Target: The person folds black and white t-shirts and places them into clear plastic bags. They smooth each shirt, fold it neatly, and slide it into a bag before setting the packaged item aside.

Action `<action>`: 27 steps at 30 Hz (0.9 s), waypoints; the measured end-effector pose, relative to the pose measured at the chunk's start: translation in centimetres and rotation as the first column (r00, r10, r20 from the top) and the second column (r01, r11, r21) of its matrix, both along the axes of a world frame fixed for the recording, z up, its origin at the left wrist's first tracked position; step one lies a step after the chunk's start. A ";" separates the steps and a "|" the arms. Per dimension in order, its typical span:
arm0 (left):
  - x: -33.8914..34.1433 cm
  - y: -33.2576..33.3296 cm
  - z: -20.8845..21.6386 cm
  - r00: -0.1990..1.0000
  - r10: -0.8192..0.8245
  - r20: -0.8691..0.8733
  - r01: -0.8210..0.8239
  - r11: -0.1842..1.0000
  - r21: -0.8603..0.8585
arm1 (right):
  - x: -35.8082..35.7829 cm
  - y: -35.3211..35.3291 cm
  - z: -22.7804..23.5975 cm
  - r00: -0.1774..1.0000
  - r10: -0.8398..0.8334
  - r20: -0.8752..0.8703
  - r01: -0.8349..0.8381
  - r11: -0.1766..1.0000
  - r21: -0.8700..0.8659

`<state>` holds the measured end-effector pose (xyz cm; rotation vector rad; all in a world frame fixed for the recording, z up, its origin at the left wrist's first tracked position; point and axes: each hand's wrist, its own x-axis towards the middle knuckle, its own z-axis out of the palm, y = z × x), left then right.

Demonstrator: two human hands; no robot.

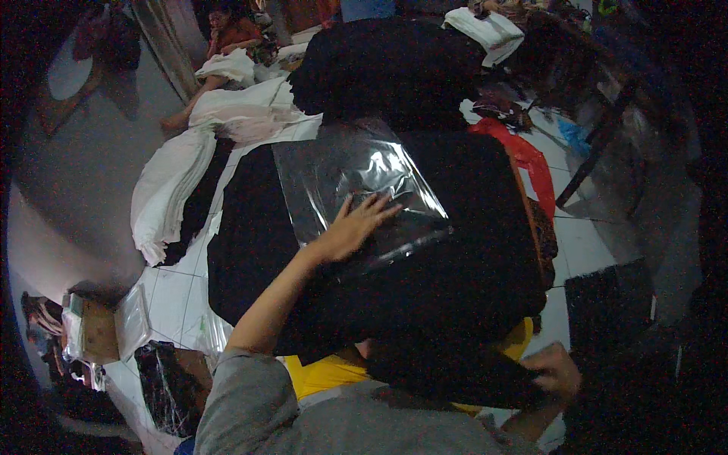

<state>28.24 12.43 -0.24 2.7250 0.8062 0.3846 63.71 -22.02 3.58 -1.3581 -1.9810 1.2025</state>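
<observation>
A clear plastic bag [387,167] lies flat and slightly askew on a broad pile of black cloth [485,258] in front of me. My left hand [353,231] rests on the bag with its fingers spread, holding nothing. Low on the right, my right hand [557,371] is closed at the edge of a black cloth [455,368] that lies across my lap. Exactly how the fingers grip it is dark and a little blurred. Yellow fabric [326,375] shows beneath that cloth.
Behind the pile stands another black heap [387,72]. Folded white cloths [171,189] lie at the left on white tiles. A red plastic bag [523,159] hangs along the right side. Near the lower left is a cardboard box [98,330]. Another person [235,34] sits at the far left.
</observation>
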 end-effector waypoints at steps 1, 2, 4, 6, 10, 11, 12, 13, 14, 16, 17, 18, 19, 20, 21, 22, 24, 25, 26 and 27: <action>0.1 -0.7 -0.3 0.982 -0.016 -0.187 0.044 0.988 0.145 | -1.3 1.0 -1.8 0.960 -0.091 -0.264 0.157 0.958 0.239; 0.1 -1.9 -0.8 0.940 -0.006 -0.341 0.092 0.968 0.235 | -3.1 2.1 -3.8 0.848 -0.106 -0.519 0.360 0.835 0.417; 0.0 -2.6 -0.9 0.953 -0.021 -0.303 0.090 0.972 0.216 | -3.3 5.0 -5.2 0.963 -0.090 -0.253 0.192 0.890 0.413; -0.6 -2.5 -0.2 0.993 -0.087 -0.075 0.094 0.991 0.098 | -5.3 6.3 -6.5 0.956 -0.247 -0.160 0.274 0.944 0.181; -2.2 -0.2 3.1 0.920 -0.069 0.386 0.248 0.865 -0.437 | -8.5 8.0 -6.0 0.826 -0.549 -0.125 0.531 0.833 -0.153; -2.1 0.0 3.7 0.928 -0.080 0.365 0.206 0.924 -0.321 | -9.1 8.7 -5.6 0.788 -0.606 -0.107 0.579 0.789 -0.203; -1.8 0.0 4.0 0.965 -0.062 0.255 0.129 0.959 -0.252 | -9.7 9.5 -5.3 0.776 -0.619 -0.118 0.595 0.781 -0.189; -1.1 0.0 4.2 0.982 -0.059 0.178 0.084 0.987 -0.137 | -10.4 10.2 -5.1 0.730 -0.680 -0.065 0.659 0.726 -0.196; -0.3 -0.4 4.1 0.984 -0.086 0.156 0.081 0.996 0.037 | -10.8 10.7 -4.9 0.739 -0.647 -0.188 0.618 0.762 -0.194; 1.8 -1.1 3.5 0.995 -0.027 -0.096 0.046 0.979 0.199 | -11.2 11.6 -5.4 0.707 -0.635 -0.311 0.602 0.771 -0.207; 2.5 -1.3 3.2 0.983 -0.015 -0.183 0.070 0.952 0.298 | -10.8 11.5 -5.9 0.714 -0.653 -0.250 0.615 0.757 -0.220; 3.0 -1.5 3.0 0.991 -0.005 -0.132 0.054 0.927 0.371 | -10.3 11.1 -6.8 0.748 -0.636 -0.191 0.600 0.770 -0.214; 3.2 -1.7 2.9 0.996 -0.001 -0.088 0.038 0.906 0.421 | -9.3 10.5 -7.8 0.792 -0.583 -0.181 0.559 0.812 -0.171; 2.9 -1.7 3.0 0.995 0.027 -0.095 0.018 0.896 0.444 | -8.1 9.5 -9.0 0.785 -0.619 -0.035 0.588 0.761 -0.276; 2.2 -1.7 3.2 0.998 0.003 0.069 -0.041 0.830 0.556 | -7.0 8.3 -10.4 0.785 -0.617 0.056 0.596 0.729 -0.335; 1.3 -1.9 3.4 0.971 0.062 0.233 -0.168 0.867 0.469 | -6.3 6.8 -12.1 0.780 -0.625 0.012 0.560 0.690 -0.458; -1.6 -2.6 3.9 0.869 0.215 0.446 -0.374 0.875 0.308 | -5.7 4.4 -15.2 0.729 -0.682 -0.053 0.475 0.561 -0.678; -3.3 -2.9 4.1 0.785 0.450 0.425 -0.549 0.824 0.143 | -6.0 3.6 -16.3 0.694 -0.701 -0.166 0.447 0.600 -0.663; -4.8 -3.3 4.0 0.662 0.611 0.434 -0.705 0.704 0.086 | -6.8 2.9 -17.0 0.677 -0.717 -0.163 0.508 0.616 -0.602; -5.9 -4.1 3.6 0.570 0.798 0.195 -0.799 0.594 -0.095 | -8.4 2.4 -17.2 0.660 -0.732 -0.167 0.563 0.630 -0.535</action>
